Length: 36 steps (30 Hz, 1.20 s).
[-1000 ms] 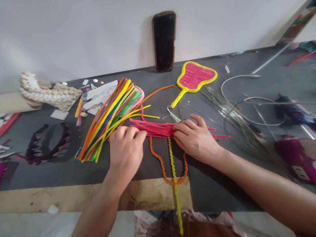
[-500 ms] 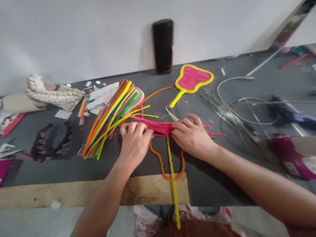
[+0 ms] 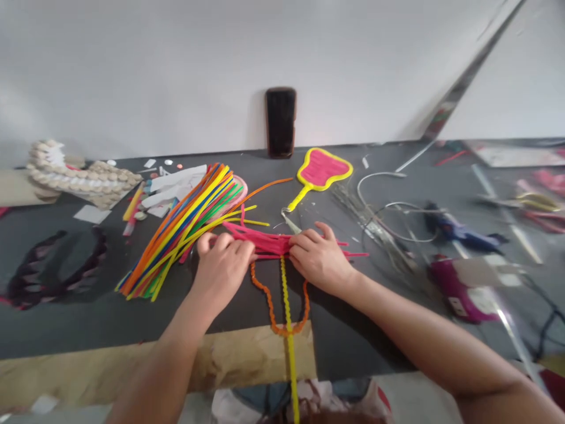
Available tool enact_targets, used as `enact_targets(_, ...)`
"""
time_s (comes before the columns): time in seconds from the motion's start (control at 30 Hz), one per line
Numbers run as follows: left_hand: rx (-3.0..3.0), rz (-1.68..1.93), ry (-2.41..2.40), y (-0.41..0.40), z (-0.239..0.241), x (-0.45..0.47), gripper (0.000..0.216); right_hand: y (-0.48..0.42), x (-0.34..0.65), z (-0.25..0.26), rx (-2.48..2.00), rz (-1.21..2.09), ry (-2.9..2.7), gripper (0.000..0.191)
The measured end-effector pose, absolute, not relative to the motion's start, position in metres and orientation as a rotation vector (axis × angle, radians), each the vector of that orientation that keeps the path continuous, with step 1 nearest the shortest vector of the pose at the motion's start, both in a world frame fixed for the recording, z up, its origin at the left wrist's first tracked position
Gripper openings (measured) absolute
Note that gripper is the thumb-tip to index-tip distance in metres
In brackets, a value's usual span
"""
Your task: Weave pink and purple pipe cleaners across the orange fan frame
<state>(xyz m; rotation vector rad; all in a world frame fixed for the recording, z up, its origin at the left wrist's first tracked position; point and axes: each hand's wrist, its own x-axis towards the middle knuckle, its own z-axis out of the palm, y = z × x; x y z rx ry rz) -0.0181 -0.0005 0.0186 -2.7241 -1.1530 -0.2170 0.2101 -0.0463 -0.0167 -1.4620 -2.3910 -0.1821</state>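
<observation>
A bundle of pink pipe cleaners (image 3: 270, 244) lies crosswise on the dark tabletop. My left hand (image 3: 226, 259) has its fingers curled over the bundle's left part. My right hand (image 3: 318, 258) grips the right part, with pink ends poking out beyond it. A twisted yellow pipe cleaner (image 3: 286, 294) runs from the bundle's middle down past the table edge. Below hangs a curved orange twisted strand (image 3: 267, 294), crossing the yellow one; its upper ends are hidden by the hands. Just behind the right hand lies a small pointed silvery tool (image 3: 292, 222).
Left of my hands lie many-coloured pipe cleaners (image 3: 185, 229) and a dark headband (image 3: 57, 277). Behind stand a phone (image 3: 281, 123) and a pink fan shape with yellow rim (image 3: 324, 169). Thin wires (image 3: 375, 229), a blue glue gun (image 3: 468, 232) and a magenta box (image 3: 463, 288) lie right.
My view has tilted up and turned right, so the table appears lower and further left. Both hands keep their hold on the pink bundle, with little visible movement.
</observation>
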Motion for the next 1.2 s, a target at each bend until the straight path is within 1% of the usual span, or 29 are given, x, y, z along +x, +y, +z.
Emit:
enact_targets(0.17, -2.913, -0.364, -1.273, 0.015, 0.027, -0.035, 0.024, -0.043, 0.207, -0.018, -1.493, -0.171, -2.391, 0.017)
enact_targets(0.23, -3.004, -0.436, -1.451, 0.019, 0.032, -0.039, 0.027, -0.042, 0.206, -0.019, -1.511, -0.171, -2.392, 0.018)
enact_targets(0.4, -3.1, -0.463, -1.986, 0.02, 0.039, -0.041, 0.033, -0.04, 0.205, -0.017, -1.538, -0.148, -2.417, 0.02)
enact_targets(0.57, -3.237, -0.85, -2.245, 0.021, 0.034, -0.033, 0.04, -0.04, 0.206, -0.014, -1.575, -0.131, -2.444, 0.025)
enact_targets(0.63, -3.292, -0.924, -2.261, 0.022, 0.03, -0.029, 0.04, -0.04, 0.206, -0.014, -1.577, -0.123, -2.453, 0.024)
enact_targets(0.77, -3.391, -0.957, -2.018, 0.021, 0.021, -0.022, 0.038, -0.041, 0.207, -0.013, -1.567, -0.125, -2.452, 0.021)
enact_targets(0.93, -3.504, -0.845, -1.937, 0.014, 0.008, -0.016, 0.05, -0.041, 0.207, -0.014, -1.565, -0.129, -2.448, 0.021)
enact_targets(1.03, -3.424, -0.76, -1.536, 0.011, 0.002, -0.013, 0.048, -0.041, 0.208, -0.014, -1.558, -0.119, -2.46, 0.021)
enact_targets(1.13, -3.276, -0.639, -1.034, 0.011, -0.001, -0.014, 0.037, -0.04, 0.208, -0.013, -1.554, -0.097, -2.465, 0.021)
enact_targets(1.2, -3.165, -0.554, -0.851, 0.013, -0.003, -0.018, 0.036, -0.039, 0.208, -0.013, -1.56, -0.091, -2.467, 0.022)
